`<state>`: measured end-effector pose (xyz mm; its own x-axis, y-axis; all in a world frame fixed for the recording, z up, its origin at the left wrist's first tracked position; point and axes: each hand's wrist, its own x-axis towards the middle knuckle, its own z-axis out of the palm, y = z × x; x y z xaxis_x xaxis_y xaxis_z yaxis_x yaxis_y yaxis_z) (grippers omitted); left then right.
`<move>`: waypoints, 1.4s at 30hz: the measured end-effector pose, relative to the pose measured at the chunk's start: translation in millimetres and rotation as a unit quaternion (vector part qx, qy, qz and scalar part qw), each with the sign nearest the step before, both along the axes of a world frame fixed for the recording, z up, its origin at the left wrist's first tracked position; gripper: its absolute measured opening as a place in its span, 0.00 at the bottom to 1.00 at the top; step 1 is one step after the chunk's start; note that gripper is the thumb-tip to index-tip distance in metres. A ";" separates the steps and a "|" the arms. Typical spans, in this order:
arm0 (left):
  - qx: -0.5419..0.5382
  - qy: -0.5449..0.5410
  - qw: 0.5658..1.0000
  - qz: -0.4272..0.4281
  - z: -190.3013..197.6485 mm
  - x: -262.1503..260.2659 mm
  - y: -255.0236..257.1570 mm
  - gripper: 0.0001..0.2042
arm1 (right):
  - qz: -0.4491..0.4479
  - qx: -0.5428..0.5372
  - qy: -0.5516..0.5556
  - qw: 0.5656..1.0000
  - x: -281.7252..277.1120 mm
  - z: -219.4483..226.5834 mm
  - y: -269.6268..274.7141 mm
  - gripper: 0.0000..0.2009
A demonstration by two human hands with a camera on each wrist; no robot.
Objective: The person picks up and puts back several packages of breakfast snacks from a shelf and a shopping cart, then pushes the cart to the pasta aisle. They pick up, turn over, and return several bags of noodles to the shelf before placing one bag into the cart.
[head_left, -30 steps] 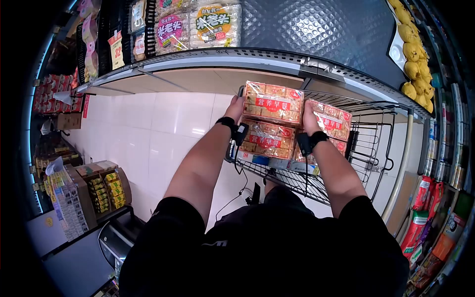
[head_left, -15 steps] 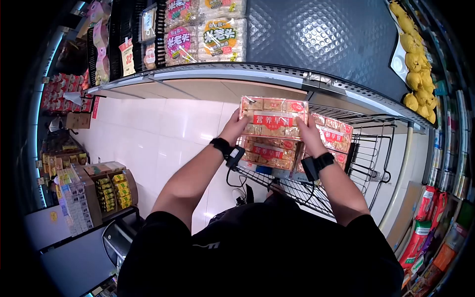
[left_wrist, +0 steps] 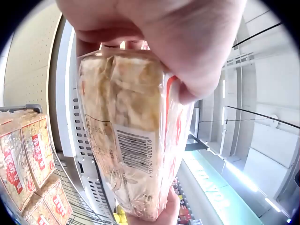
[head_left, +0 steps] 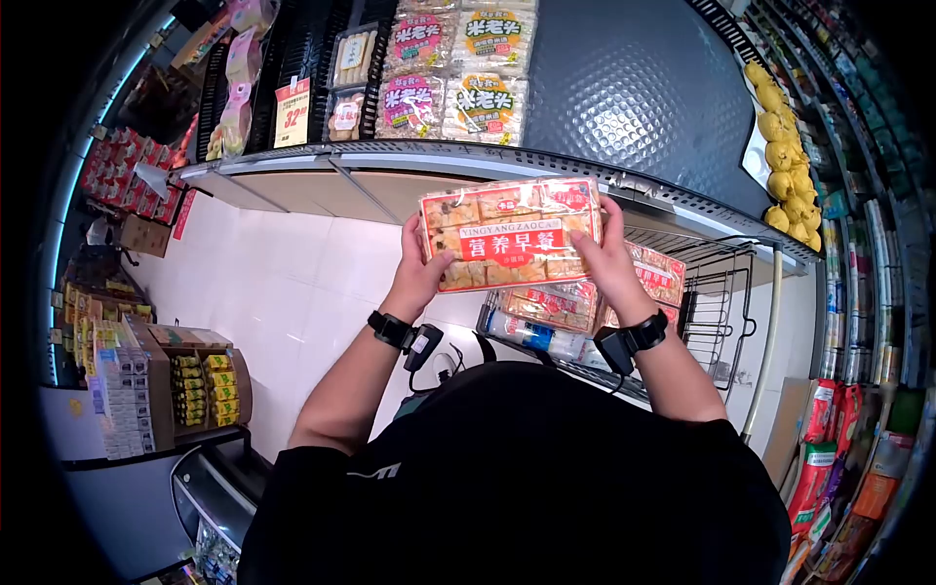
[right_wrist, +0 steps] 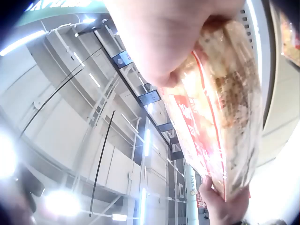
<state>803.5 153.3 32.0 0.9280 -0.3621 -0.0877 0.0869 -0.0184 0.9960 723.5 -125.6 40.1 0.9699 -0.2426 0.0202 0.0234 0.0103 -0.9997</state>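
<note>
A clear-wrapped biscuit package with a red label is held up between both hands, its front facing the head view. The left hand grips its left end, thumb on the front. My right hand grips the right end the same way. Seen from the left wrist, a barcode is on the package's end, under the left hand. In the right wrist view the right hand holds the package from the other end. Similar packages lie in the wire cart below.
The black wire cart stands under the shelf edge at right. On the shelf are rice-snack bags, a price card and yellow items. A display box of yellow packs is at left; red packages fill the right shelf.
The held package has come up out of the cart area, closer and to the left, with its front tilted toward the head camera. Both hands moved with it, and packages below show more.
</note>
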 end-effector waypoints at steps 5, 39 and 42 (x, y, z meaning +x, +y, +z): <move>-0.025 -0.005 0.999 -0.019 8.1 20.3 71.9 0.37 | -0.009 -0.014 -0.024 1.000 8.9 14.2 72.7 0.30; 0.007 -0.134 0.984 -0.116 52.1 125.1 310.1 0.36 | -0.102 -0.032 -0.094 0.990 94.8 27.2 316.0 0.31; -0.002 -0.084 0.987 -0.137 43.0 127.9 299.1 0.35 | -0.100 -0.017 -0.086 0.991 97.7 16.8 305.5 0.32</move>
<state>931.4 452.4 75.0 0.7962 -0.6019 0.0610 -0.0873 -0.0145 0.9961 821.2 179.8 56.9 0.8840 -0.4258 0.1932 0.1921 -0.0459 -0.9803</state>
